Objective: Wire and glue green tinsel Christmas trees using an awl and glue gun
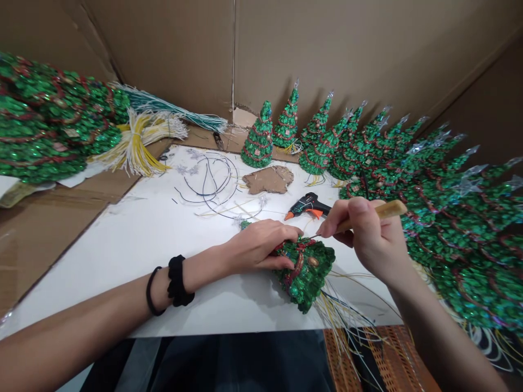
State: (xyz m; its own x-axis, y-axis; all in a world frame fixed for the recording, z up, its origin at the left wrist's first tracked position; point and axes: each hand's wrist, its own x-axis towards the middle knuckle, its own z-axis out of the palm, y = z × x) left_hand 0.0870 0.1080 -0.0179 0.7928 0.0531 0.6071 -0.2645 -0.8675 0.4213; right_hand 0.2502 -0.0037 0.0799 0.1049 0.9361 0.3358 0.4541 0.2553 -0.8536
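My left hand [265,246] is wrapped round a small green Christmas tree [308,272] lying on its side over the white board [183,283]. The tree's wide base points right and toward me, and thin white, yellow and dark wires trail from it past the board's front edge. In my right hand [362,231] is a tool with a wooden handle [392,209]. Its thin metal tip meets the upper side of the tree, close to my left fingertips; the exact contact point is too small to make out.
Behind my hands lie a black glue gun [308,204] with an orange tip, a cardboard piece [267,180] and loose wires [212,177]. Many upright trees [368,141] line the back and right. Larger trees [57,125] and wire bundles [139,142] are at the left.
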